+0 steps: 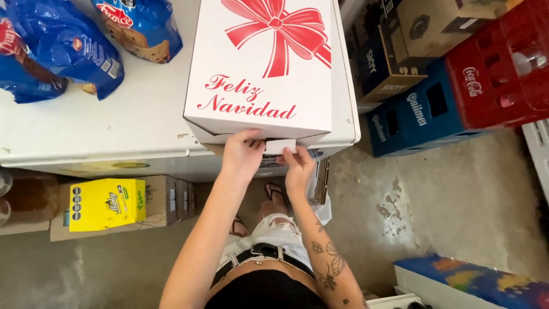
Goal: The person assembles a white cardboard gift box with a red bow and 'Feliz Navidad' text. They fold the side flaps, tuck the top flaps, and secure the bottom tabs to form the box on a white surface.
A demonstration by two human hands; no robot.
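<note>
Item: white cardboard gift box (266,68), upper centre of the frame, set on a white table (114,131) with its near end overhanging the edge. Printed with a red ribbon bow and red script lettering.

Handling, as judged: stiff but crushable board, probably light if not yet filled; best taken under the base or at both side walls, not by the loose flap.

Grip: a small white flap or tab (280,146) at the lower front edge is pinched between the fingers of the left hand (243,157) and the right hand (298,169), both pressed to the box's underside.

Adjacent: blue snack bags (63,48), upper left; yellow carton (106,203), lower left; blue and red bottle crates (457,91), upper right.
</note>
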